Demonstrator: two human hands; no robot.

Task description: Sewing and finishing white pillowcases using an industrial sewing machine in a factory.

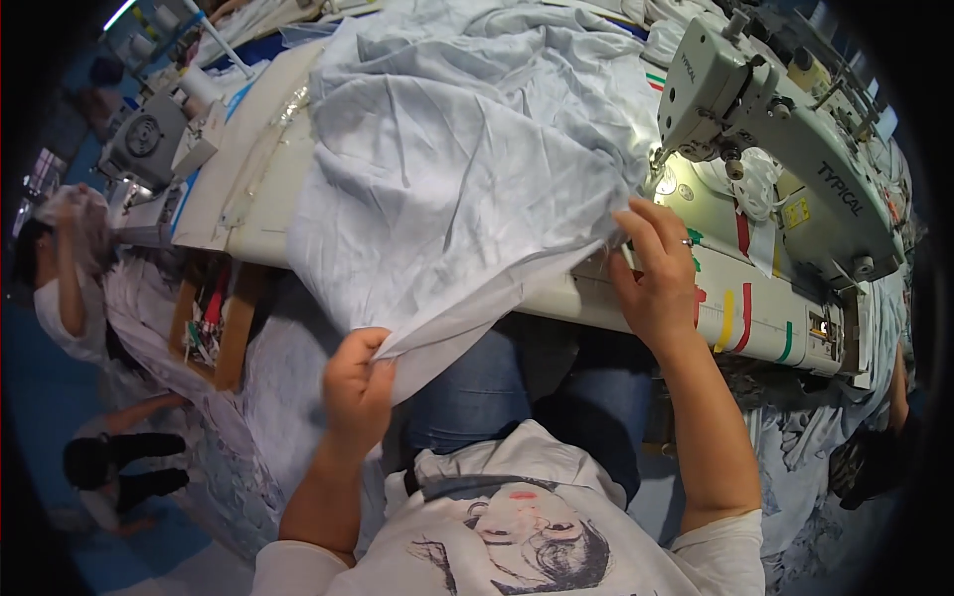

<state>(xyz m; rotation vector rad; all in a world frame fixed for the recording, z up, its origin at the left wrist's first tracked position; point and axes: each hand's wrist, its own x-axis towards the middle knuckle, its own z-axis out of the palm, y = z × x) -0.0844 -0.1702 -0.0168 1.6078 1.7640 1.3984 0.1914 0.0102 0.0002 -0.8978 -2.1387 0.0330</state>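
Your left hand [358, 382] pinches the pale blue fabric [447, 169] hem; your right hand [656, 273] grips its edge beside the sewing machine [785, 139]. Red, yellow and green tape strips [740, 318] mark the counter [268, 209] front.

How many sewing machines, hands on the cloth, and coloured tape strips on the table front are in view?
Sewing machines: 2, the near sewing machine and the far sewing machine
Hands on the pale blue cloth: 2, left hand, right hand
Tape strips: 3
Total: 7

A single head-worn fisheye view looks steeply down, close over the sewing table [268, 233] and lap.
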